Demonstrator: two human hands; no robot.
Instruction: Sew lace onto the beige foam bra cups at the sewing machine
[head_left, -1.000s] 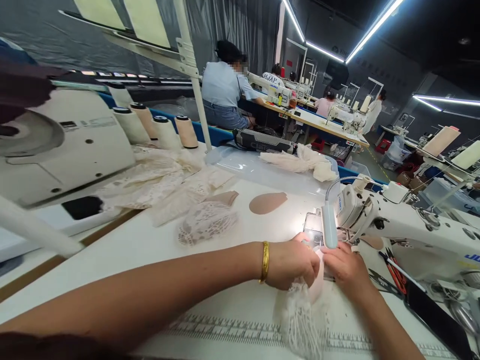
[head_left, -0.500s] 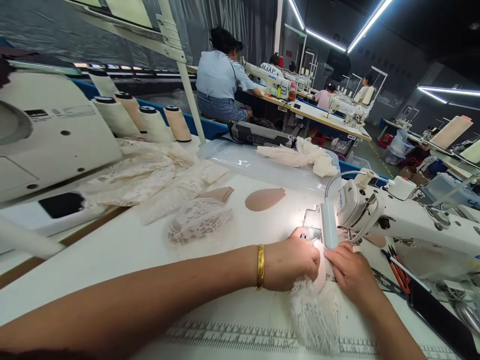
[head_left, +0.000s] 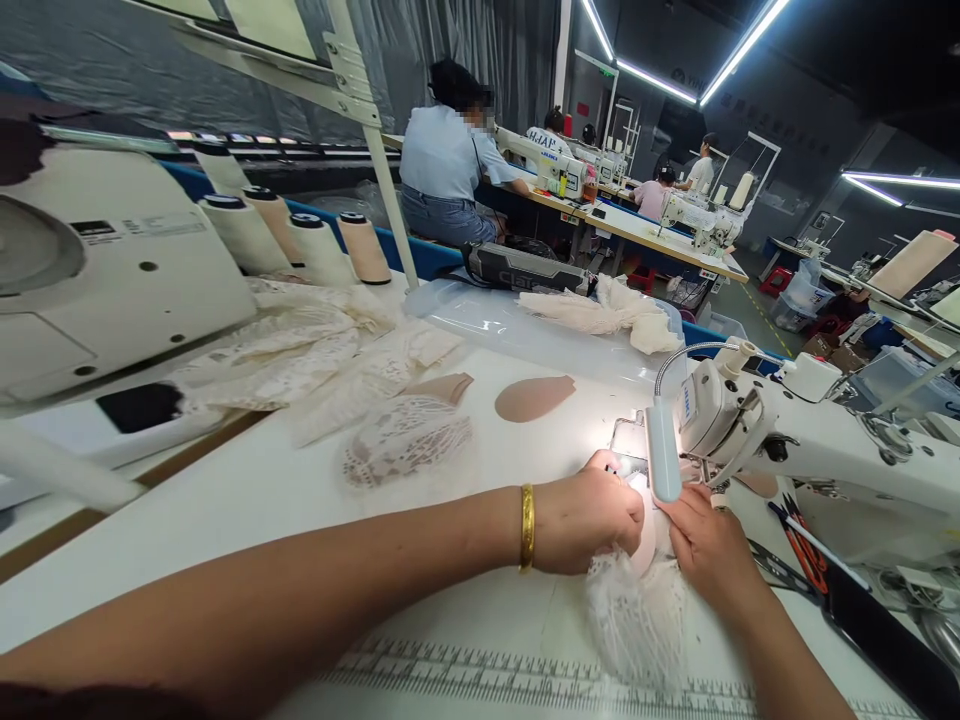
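My left hand, a gold bangle at its wrist, is closed on white lace fabric beside the sewing machine's needle area. A smooth pale pink piece shows with the lace, whose loose end hangs toward me. My right hand lies on the other side of the fabric, fingers stretched out and touching its edge near the presser foot. The slim lamp of the white sewing machine lights this spot and partly hides the needle and the fingertips.
Two beige cup-shaped pieces and a lace piece lie left on the table. Orange-handled scissors rest at right. A ruler strip runs along the front. Thread cones stand at back left; co-workers sit beyond.
The view has shifted slightly. Both hands stay at the machine with the fabric, and the pale pink piece and lace have moved little, if at all.
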